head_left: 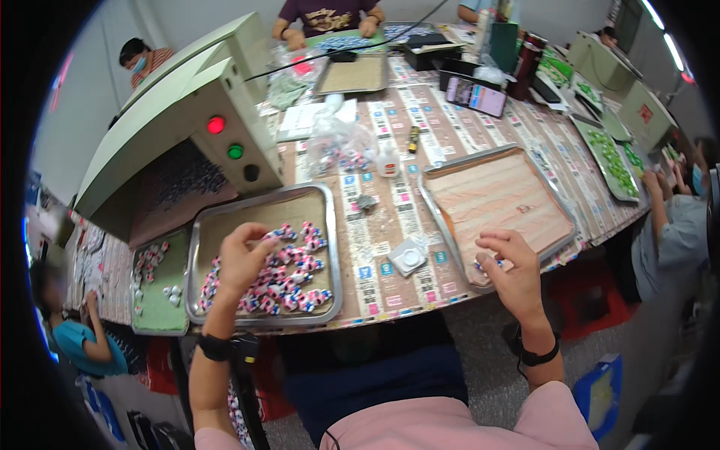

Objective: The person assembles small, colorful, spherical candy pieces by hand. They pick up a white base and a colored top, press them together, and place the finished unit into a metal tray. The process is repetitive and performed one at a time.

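In the left metal tray (335, 247) lies a heap of small white, pink and blue painted figures (274, 289). My left hand (244, 259) is over it, thumb and fingers curled together at a figure (283, 232) along the heap's upper edge. The right metal tray (559, 202) has a pinkish, creased lining. Above its near edge, my right hand (516, 274) is closed around a small white and blue piece (480, 264), mostly hidden by the fingers. A tiny piece (523, 208) lies farther up on the lining.
A beige machine (180, 105) with red and green lights stands at left, beside a green tray (161, 307). Between the trays are a small white container (409, 257), a glue bottle (388, 163) and a bag of pieces (341, 146). A phone (476, 96) stands farther back. Other people sit around.
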`<move>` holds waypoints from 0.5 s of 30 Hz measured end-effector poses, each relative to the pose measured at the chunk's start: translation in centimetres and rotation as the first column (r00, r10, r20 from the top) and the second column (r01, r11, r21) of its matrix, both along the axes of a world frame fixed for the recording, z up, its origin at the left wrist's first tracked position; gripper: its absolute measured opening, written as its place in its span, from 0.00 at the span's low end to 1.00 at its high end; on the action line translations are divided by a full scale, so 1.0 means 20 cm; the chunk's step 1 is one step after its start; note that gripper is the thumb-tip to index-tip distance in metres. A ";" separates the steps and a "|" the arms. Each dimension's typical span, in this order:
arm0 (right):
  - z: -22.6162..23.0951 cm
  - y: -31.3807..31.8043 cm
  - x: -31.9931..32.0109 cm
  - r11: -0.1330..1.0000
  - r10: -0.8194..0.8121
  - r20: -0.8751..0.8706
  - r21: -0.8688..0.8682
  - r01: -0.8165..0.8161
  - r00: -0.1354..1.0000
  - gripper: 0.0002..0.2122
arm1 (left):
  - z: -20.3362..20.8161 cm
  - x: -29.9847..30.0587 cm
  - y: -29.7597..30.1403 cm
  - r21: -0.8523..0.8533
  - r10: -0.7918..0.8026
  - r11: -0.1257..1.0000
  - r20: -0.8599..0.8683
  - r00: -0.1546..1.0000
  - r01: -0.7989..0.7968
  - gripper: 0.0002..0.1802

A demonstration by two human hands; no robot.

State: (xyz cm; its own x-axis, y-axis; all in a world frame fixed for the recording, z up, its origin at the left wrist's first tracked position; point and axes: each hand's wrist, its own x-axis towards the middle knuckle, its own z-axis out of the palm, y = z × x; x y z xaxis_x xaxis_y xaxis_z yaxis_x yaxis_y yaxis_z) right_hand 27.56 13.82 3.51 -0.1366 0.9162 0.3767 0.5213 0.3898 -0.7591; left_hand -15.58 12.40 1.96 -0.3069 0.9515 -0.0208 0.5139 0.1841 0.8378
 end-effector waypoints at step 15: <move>-0.11 0.14 0.26 0.982 -0.046 0.482 -0.137 0.127 0.875 0.09 | 0.12 0.17 -0.11 -0.025 0.011 1.000 0.637 0.771 0.006 0.16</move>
State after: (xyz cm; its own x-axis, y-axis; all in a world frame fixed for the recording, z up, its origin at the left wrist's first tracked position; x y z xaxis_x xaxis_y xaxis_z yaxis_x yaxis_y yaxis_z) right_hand 32.69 16.60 1.34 -0.1793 0.9746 0.1343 0.8604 0.2215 -0.4590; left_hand -12.21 10.28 4.38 -0.2174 0.9474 -0.2350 -0.1367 0.2089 0.9683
